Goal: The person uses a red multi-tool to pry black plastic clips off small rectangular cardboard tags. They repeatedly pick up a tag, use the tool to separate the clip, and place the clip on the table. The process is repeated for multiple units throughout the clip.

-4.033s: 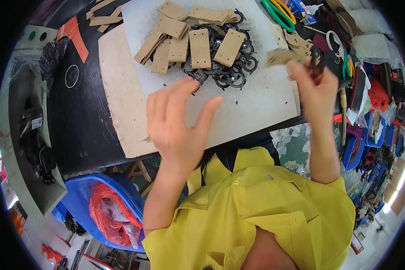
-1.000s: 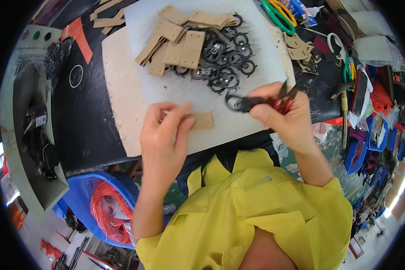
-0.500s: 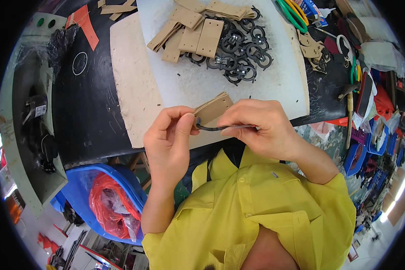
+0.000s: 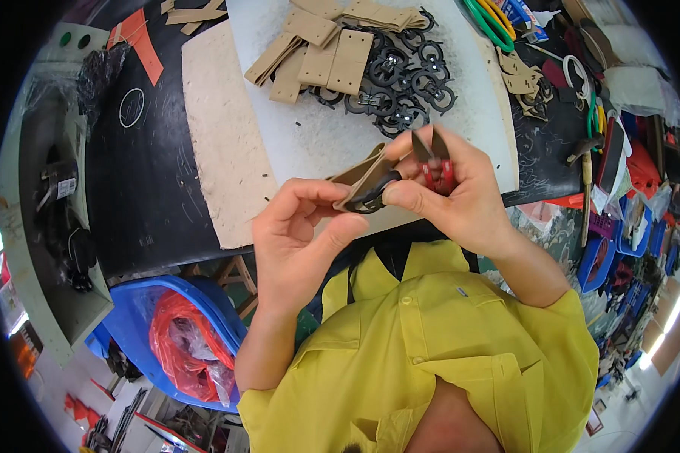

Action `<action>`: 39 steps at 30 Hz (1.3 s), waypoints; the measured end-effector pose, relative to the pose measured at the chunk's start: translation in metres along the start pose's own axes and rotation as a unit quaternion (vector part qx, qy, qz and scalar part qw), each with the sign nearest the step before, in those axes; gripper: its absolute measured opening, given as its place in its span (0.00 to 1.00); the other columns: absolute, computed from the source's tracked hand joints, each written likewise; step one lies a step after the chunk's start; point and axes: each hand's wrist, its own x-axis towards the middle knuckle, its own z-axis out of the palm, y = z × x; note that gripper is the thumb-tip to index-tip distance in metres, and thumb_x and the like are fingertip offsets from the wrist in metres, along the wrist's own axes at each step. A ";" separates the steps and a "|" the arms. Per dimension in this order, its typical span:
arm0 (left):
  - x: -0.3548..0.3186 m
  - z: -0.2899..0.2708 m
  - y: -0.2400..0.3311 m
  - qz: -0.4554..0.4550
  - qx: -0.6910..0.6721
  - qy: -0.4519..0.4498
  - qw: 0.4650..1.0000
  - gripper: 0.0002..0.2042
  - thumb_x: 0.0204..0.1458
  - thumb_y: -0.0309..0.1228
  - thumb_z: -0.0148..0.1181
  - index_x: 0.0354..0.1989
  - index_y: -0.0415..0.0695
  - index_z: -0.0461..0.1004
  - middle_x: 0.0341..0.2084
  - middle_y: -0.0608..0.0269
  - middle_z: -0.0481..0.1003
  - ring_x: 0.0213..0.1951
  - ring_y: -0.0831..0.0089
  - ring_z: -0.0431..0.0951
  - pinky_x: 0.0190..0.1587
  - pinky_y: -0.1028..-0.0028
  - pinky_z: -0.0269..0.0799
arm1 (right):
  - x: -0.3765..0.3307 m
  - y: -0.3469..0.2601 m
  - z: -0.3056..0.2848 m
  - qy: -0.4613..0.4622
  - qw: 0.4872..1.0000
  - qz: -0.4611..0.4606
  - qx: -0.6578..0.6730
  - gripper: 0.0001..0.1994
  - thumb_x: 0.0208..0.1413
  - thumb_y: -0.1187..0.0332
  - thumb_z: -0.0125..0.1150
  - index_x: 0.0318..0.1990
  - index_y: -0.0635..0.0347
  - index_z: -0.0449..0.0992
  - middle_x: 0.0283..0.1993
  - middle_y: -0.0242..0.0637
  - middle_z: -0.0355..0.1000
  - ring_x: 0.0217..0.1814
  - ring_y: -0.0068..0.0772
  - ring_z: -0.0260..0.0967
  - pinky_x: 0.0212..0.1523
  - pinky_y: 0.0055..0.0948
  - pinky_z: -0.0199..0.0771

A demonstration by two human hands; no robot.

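Strip of folded tan material [image 4: 369, 178] and black plastic ring [image 4: 369, 199] are above the near edge of the pale flat board [image 4: 476, 128]; half-open left hand [image 4: 298, 238] touches the strip, curled right hand [image 4: 465, 196] grips ring and red-handled metal snips [image 4: 440, 176].

Head fisheye is looking steeply down from close above the near edge of the desk [image 4: 155, 192], also catching the yellow shirt [image 4: 438, 340] at its near side.
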 end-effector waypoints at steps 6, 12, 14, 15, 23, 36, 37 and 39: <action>0.004 0.009 0.000 -0.051 -0.035 0.035 0.997 0.08 0.52 0.22 0.56 0.40 0.32 0.73 0.37 0.57 0.75 0.38 0.77 0.74 0.43 0.79 0.69 | -0.002 0.000 -0.001 -0.034 0.987 -0.092 -0.125 0.08 0.44 0.76 0.65 0.33 0.62 0.75 0.25 0.28 0.69 0.22 0.15 0.60 0.23 0.17 0.60; 0.003 0.012 0.000 -0.055 0.009 0.046 0.997 0.12 0.56 0.28 0.51 0.42 0.33 0.73 0.34 0.56 0.76 0.35 0.76 0.77 0.36 0.77 0.76 | -0.004 0.006 0.003 0.027 0.960 -0.200 -0.192 0.09 0.39 0.78 0.66 0.31 0.63 0.75 0.24 0.36 0.69 0.22 0.27 0.67 0.22 0.22 0.66; 0.001 0.011 -0.002 -0.071 -0.008 0.041 0.997 0.12 0.56 0.28 0.51 0.43 0.33 0.73 0.34 0.55 0.76 0.36 0.75 0.77 0.37 0.75 0.77 | -0.006 0.006 0.003 0.041 0.957 -0.198 -0.208 0.08 0.39 0.77 0.67 0.30 0.63 0.75 0.23 0.35 0.69 0.21 0.27 0.67 0.21 0.22 0.66; 0.000 0.011 -0.003 -0.079 -0.017 0.037 0.996 0.12 0.56 0.28 0.51 0.43 0.33 0.73 0.34 0.55 0.76 0.36 0.75 0.77 0.38 0.75 0.77 | -0.007 0.006 0.004 0.050 0.956 -0.196 -0.212 0.08 0.39 0.77 0.67 0.29 0.63 0.75 0.22 0.35 0.69 0.21 0.27 0.67 0.21 0.22 0.66; -0.006 0.021 -0.004 0.018 0.029 0.023 0.999 0.13 0.49 0.20 0.59 0.43 0.31 0.71 0.35 0.58 0.75 0.38 0.76 0.75 0.43 0.76 0.72 | -0.009 0.001 0.004 0.059 0.977 -0.103 -0.179 0.11 0.39 0.73 0.68 0.33 0.62 0.74 0.24 0.32 0.67 0.17 0.21 0.58 0.17 0.20 0.57; -0.002 0.019 -0.002 -0.032 -0.050 0.064 0.996 0.12 0.47 0.19 0.61 0.40 0.32 0.70 0.31 0.57 0.76 0.32 0.78 0.76 0.38 0.80 0.73 | -0.005 0.005 0.004 0.008 1.000 -0.013 -0.004 0.12 0.45 0.69 0.66 0.34 0.66 0.73 0.24 0.30 0.68 0.22 0.14 0.59 0.22 0.16 0.60; -0.001 0.017 -0.004 -0.030 -0.057 0.072 0.995 0.12 0.47 0.19 0.60 0.41 0.32 0.70 0.31 0.57 0.76 0.32 0.78 0.76 0.38 0.79 0.73 | -0.004 0.003 0.001 -0.002 1.000 0.010 0.022 0.11 0.45 0.69 0.66 0.34 0.66 0.73 0.24 0.30 0.67 0.23 0.13 0.59 0.23 0.16 0.60; 0.001 0.014 -0.007 -0.027 -0.071 0.089 0.993 0.12 0.48 0.19 0.59 0.41 0.32 0.70 0.30 0.56 0.76 0.31 0.78 0.76 0.38 0.79 0.74 | -0.005 0.002 -0.002 -0.016 1.000 -0.002 -0.009 0.11 0.46 0.70 0.66 0.34 0.66 0.74 0.24 0.29 0.67 0.23 0.12 0.60 0.23 0.16 0.60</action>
